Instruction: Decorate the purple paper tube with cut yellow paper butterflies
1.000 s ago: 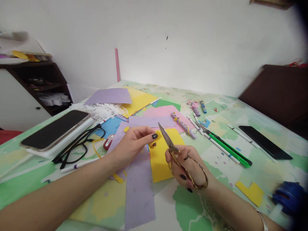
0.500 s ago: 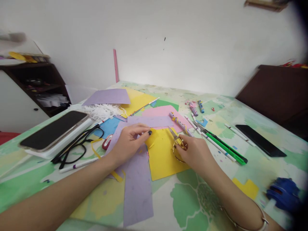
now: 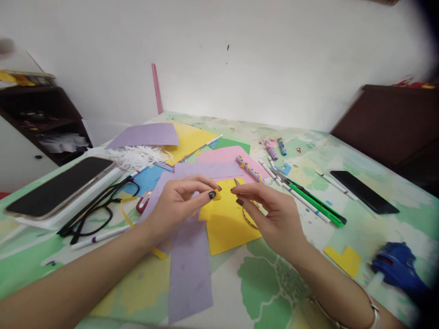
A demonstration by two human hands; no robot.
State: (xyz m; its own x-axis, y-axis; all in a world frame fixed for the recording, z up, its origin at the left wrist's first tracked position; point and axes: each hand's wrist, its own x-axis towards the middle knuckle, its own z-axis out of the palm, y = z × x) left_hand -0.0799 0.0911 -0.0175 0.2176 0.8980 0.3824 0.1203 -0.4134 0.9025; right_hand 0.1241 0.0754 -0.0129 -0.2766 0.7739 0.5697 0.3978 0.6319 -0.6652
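My left hand [image 3: 185,196] pinches a small piece of yellow paper [image 3: 216,195] between thumb and forefinger, above a yellow sheet [image 3: 226,233]. Facing it, my right hand [image 3: 270,210] has its thumb and forefinger slightly apart, with nothing visible between them. Gold-handled scissors [image 3: 249,218] lie on the yellow sheet under my right hand, which hides most of them. Beneath and beside the yellow sheet are lilac paper strips [image 3: 191,278]. A lilac paper roll with yellow trim [image 3: 247,168] rests beyond my right hand.
Black glasses [image 3: 92,219] and a phone on a white box [image 3: 61,185] lie left. To the right are a green cutter [image 3: 318,205], white sticks [image 3: 302,197], another phone [image 3: 363,191] and a blue glue gun [image 3: 394,265]. White yarn [image 3: 133,157] and coloured sheets lie behind.
My right hand has let go of the scissors, leaving them on the yellow sheet, and has come closer to my left hand. The view has shifted slightly right.
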